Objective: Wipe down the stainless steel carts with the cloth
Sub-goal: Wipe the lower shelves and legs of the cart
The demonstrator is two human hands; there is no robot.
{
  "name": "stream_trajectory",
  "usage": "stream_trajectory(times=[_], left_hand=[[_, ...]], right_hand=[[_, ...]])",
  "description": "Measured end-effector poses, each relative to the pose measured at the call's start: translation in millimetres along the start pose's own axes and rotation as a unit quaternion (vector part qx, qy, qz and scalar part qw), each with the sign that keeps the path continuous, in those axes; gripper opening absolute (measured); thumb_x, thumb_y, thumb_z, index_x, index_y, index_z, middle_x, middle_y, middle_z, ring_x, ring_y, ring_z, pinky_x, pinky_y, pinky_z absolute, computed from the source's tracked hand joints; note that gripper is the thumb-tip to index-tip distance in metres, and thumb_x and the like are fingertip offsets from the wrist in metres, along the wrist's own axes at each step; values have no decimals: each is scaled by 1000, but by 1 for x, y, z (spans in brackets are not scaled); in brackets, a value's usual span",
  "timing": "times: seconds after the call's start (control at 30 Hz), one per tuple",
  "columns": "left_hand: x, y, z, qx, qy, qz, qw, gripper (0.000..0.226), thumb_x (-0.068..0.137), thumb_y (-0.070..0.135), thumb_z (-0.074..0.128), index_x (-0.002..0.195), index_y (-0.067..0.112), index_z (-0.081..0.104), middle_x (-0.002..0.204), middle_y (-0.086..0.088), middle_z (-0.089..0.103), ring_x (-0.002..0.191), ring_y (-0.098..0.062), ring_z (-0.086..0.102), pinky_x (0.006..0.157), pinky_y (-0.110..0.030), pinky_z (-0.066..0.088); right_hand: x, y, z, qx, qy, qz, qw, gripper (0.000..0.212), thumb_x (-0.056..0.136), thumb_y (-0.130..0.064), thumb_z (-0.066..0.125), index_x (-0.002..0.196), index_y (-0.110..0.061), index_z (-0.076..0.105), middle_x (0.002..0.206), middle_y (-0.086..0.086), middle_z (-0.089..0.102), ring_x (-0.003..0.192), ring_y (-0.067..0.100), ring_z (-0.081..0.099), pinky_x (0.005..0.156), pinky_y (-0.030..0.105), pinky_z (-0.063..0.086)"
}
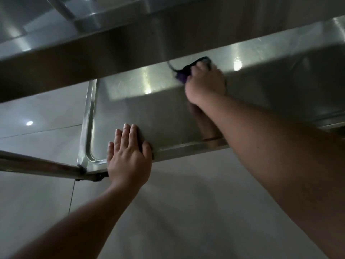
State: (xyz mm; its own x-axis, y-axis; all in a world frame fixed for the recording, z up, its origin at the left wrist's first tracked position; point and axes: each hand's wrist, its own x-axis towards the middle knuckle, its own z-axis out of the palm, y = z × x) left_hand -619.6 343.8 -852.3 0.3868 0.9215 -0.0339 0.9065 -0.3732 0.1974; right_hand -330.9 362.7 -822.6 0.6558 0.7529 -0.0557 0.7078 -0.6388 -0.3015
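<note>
A pale tiled floor (186, 202) fills the lower half of the view, glossy, with a lamp's glare at 9 o'clock. Above it stands a stainless steel cart (130, 113), its lower shelf running from 9 o'clock towards 3 o'clock, with an upper shelf (93, 49) overhanging it at 12 o'clock. A round steel bar (37, 165) meets the shelf's near corner at 8 o'clock.

The right hand (204, 85), reaching in from 4 o'clock, is closed around a dark purple cloth (183, 74) and presses it against the back wall of the lower shelf, up at about 1 o'clock. Part of the cloth sticks out beyond the fingers; motion blur hides its shape.

The left hand (128, 156) comes in from 7 o'clock and lies open, palm down, on the shelf's near rim, fingers flat on the steel, gripping nothing.
</note>
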Motion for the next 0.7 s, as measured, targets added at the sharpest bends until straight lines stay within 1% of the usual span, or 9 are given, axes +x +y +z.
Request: stream_trajectory(times=[0.1, 0.17, 0.27, 0.33, 0.43, 0.5, 0.6, 0.67, 0.7], left_hand=[[0, -1, 1, 8, -3, 1, 1000, 74, 101, 57, 20, 170, 30, 14, 178, 10, 6, 163, -9, -4, 132, -38, -1], [0, -1, 1, 18, -5, 6, 1000, 75, 101, 57, 18, 171, 29, 12, 178, 8, 5, 163, -10, -5, 133, -40, 1], [-1, -2, 1, 26, -6, 10, 1000, 77, 100, 56, 17, 171, 28, 10, 178, 8, 3, 163, -11, -5, 133, -40, 1], [-2, -2, 1, 18, -2, 9, 1000, 77, 99, 56, 19, 171, 28, 13, 178, 8, 5, 163, -11, -2, 132, -39, 1], [-1, -2, 0, 5, 4, 7, 1000, 75, 100, 55, 23, 170, 30, 16, 178, 9, 7, 163, -10, -2, 132, -38, 0], [-2, -2, 0, 4, 5, 8, 1000, 74, 101, 55, 24, 170, 31, 15, 178, 10, 6, 163, -9, -3, 132, -38, -1], [-2, -2, 1, 4, 3, 6, 1000, 73, 102, 54, 24, 170, 31, 13, 178, 10, 4, 163, -9, -5, 132, -38, -2], [-2, -1, 1, 2, 2, 5, 1000, 72, 104, 54, 25, 170, 31, 12, 178, 10, 4, 163, -9, -6, 132, -39, -2], [-2, -1, 1, 2, 2, 5, 1000, 71, 104, 53, 25, 170, 31, 12, 178, 10, 4, 163, -9, -7, 132, -39, -2]], right_hand=[[-27, -71, 21, 11, -78, -133, 988, 46, 106, -34, 36, 147, -22, 52, 166, -1, 35, 150, 33, 30, 121, 45, 25], [-53, -100, 33, 28, -117, -202, 972, 48, 107, -36, 37, 152, -26, 49, 170, -6, 30, 155, 30, 25, 123, 46, 21], [-75, -99, 40, 43, -154, -267, 950, 54, 108, -43, 35, 160, -31, 39, 172, -11, 25, 159, 26, 18, 127, 46, 15], [-67, -71, 34, 41, -145, -264, 953, 57, 107, -46, 36, 163, -31, 36, 173, -10, 25, 159, 27, 20, 129, 46, 15], [-43, -1, 16, 50, -85, -208, 973, 55, 109, -39, 44, 160, -21, 43, 170, 0, 33, 157, 28, 27, 130, 43, 17], [-23, 60, -3, 64, -24, -141, 988, 50, 109, -30, 49, 155, -11, 50, 166, 9, 40, 155, 28, 34, 129, 39, 19], [-2, 149, -39, 37, 48, 29, 998, 54, 104, -38, 39, 147, -10, 56, 161, 11, 46, 146, 35, 44, 123, 47, 34], [-4, 180, -51, 17, 67, 142, 987, 55, 104, -39, 34, 148, -12, 52, 163, 9, 42, 147, 39, 39, 121, 54, 33], [-9, 181, -50, 14, 72, 181, 981, 55, 104, -39, 33, 149, -14, 50, 164, 6, 39, 150, 40, 35, 122, 56, 31]])
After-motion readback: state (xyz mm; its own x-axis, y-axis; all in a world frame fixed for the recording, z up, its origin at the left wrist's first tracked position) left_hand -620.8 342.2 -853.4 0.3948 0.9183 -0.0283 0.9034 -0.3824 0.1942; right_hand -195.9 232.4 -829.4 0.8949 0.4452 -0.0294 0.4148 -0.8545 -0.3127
